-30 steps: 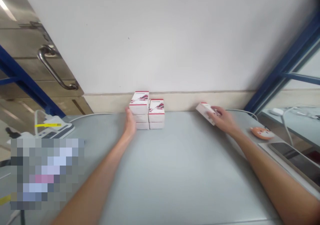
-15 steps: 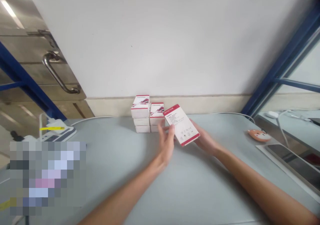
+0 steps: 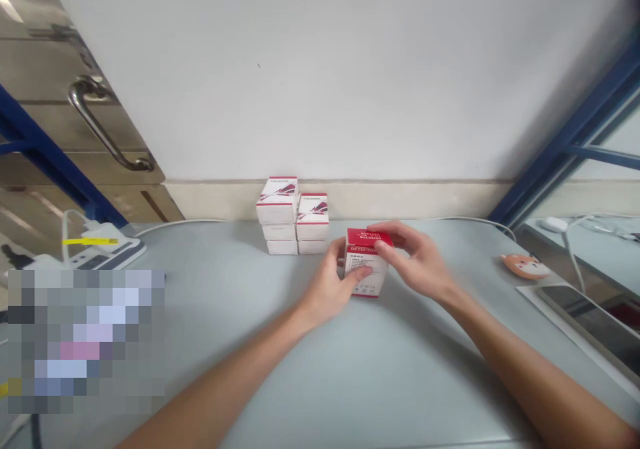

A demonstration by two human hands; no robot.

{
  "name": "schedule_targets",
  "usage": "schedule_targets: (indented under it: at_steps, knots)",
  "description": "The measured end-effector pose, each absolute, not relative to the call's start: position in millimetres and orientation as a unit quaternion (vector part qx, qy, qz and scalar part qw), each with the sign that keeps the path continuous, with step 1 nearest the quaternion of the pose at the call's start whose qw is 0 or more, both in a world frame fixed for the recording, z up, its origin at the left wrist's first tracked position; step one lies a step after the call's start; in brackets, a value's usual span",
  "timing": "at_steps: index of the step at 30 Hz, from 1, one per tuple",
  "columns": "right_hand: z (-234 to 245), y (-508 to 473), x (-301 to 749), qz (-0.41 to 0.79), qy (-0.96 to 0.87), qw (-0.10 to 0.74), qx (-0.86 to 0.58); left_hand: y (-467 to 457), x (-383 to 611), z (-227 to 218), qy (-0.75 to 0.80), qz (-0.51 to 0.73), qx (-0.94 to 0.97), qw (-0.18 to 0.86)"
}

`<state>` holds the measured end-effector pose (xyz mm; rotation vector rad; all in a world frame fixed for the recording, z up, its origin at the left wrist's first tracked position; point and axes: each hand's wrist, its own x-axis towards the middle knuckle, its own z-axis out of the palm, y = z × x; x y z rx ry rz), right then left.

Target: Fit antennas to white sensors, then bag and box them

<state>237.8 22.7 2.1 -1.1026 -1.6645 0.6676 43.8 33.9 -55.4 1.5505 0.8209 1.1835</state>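
Note:
A red and white cardboard box [image 3: 364,282] printed "DETECTOR" is upright between my hands, its red top facing up. My left hand [image 3: 327,279] grips its left side, with the thumb across the printed front. Over the top right edge, my right hand [image 3: 417,259] has its thumb at the front of the red top and its fingers behind. Just to the left at the back stand stacked white boxes with red trim: a taller left stack [image 3: 277,212] and a lower right stack [image 3: 313,219].
A white power strip [image 3: 107,256] with plugs and a yellow tag lies at the left, above a pixelated patch. An orange animal-faced object [image 3: 525,266] and a dark phone-like slab [image 3: 580,312] are at the right. A wall [image 3: 350,89] rises behind the grey table [image 3: 300,382].
The box has gone from tilted to upright and sits slightly lower. My left hand has closed on its left side, and my right hand has moved up to its top edge.

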Motion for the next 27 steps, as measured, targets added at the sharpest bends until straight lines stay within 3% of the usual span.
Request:
schedule_targets:
  at_steps: [4, 7, 11, 14, 17, 19, 22, 27]
  knots:
    - [7.4, 24.2, 246.0, 0.292, -0.679, 0.501, -0.450, 31.3, 45.8, -53.8, 0.334, 0.483, 0.659, 0.470]
    - [13.2, 26.3, 254.2, 0.280, -0.632, 0.564, -0.452, 25.3, 48.3, -52.6, 0.318, 0.484, 0.702, 0.414]
    - [19.2, 26.4, 255.8, 0.306, -0.591, 0.572, -0.478, 18.8, 44.1, -42.1, 0.251, 0.558, 0.771, 0.178]
    - [15.3, 25.5, 247.8, 0.393, -0.600, 0.514, -0.470, 18.1, 34.9, -25.0, 0.210, 0.503, 0.839, -0.004]
    - [6.9, 25.5, 239.9, 0.462, -0.589, 0.468, -0.470, 19.9, 28.2, -11.8, 0.190, 0.439, 0.878, -0.017]
    - [3.3, 24.6, 237.9, 0.400, -0.588, 0.506, -0.488, 22.4, 26.6, -9.4, 0.190, 0.432, 0.882, 0.013]
    - [5.2, 19.0, 239.5, 0.171, -0.665, 0.570, -0.450, 27.5, 26.3, -13.0, 0.200, 0.453, 0.869, 0.012]
    - [16.9, 7.2, 244.9, -0.079, -0.830, 0.442, -0.332, 33.2, 24.8, -17.9, 0.225, 0.496, 0.838, 0.022]
